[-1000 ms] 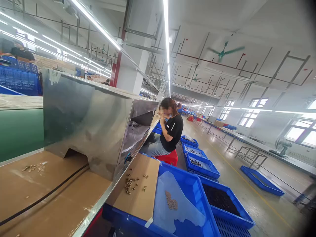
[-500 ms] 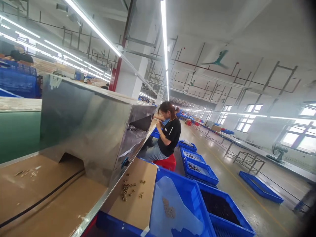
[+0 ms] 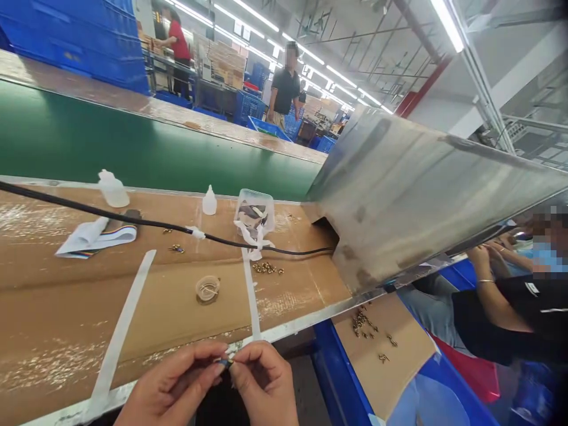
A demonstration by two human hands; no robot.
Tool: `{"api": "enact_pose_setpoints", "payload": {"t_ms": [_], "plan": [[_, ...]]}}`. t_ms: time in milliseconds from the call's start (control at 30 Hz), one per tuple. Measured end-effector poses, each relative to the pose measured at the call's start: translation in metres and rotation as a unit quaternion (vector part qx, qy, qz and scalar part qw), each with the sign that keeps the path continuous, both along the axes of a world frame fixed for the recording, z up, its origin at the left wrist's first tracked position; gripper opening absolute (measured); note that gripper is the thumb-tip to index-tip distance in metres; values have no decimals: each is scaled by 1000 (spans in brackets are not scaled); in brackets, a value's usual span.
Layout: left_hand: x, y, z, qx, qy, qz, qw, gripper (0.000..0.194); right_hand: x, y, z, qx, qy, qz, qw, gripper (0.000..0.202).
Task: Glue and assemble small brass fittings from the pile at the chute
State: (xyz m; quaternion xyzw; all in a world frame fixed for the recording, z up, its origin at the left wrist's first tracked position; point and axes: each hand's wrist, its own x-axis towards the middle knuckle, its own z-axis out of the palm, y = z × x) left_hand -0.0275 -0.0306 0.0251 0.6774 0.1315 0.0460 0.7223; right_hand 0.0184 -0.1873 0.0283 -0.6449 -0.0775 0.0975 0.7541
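Both hands are at the bottom centre, at the bench's front edge, with their fingertips almost meeting. Between thumb and finger, my left hand (image 3: 177, 378) pinches a small dark blue and gold piece (image 3: 226, 362). My right hand (image 3: 265, 378) pinches the other end of that piece. Its exact shape is too small to tell. Behind the hands, a small round clear dish (image 3: 207, 289) lies on the cardboard bench top (image 3: 177, 319) between two strips of white tape. Small brass-coloured parts (image 3: 267, 268) lie to the right of the dish.
A black cable (image 3: 151, 222) crosses the bench to a metal housing (image 3: 390, 195) at right. Behind are white bottles (image 3: 210, 201), a clear tub (image 3: 254, 213) and a green belt (image 3: 177, 157). Right of the bench, a blue crate (image 3: 339, 370) holds cardboard with brass parts. A person sits at far right.
The view has swung left and down to the bench. Both my hands, pinching the small piece, now show. The housing and the seated person have shifted right in the picture.
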Motion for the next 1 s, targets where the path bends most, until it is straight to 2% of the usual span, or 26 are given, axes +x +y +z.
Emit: {"api": "enact_pose_setpoints", "payload": {"t_ms": [133,333,500,667,833,1000], "plan": [[2,4,-9,-9,-6,-12,1000,26,0,4,-1,-11,-10,-2,1000,20],[-2,5,-13,76,-33,41,996,23,6,6,2,-65,-48,-3,997,14],[-4,11,-17,107,-49,14,993,23,5,2,2,-87,-82,11,993,7],[0,11,-7,39,-22,-30,999,17,2,4,2,-79,-52,19,995,16],[7,7,9,11,1,-5,1000,21,1,11,2,-36,33,4,999,24],[8,10,10,-7,19,-31,999,23,3,11,2,-37,70,8,997,29]]}}
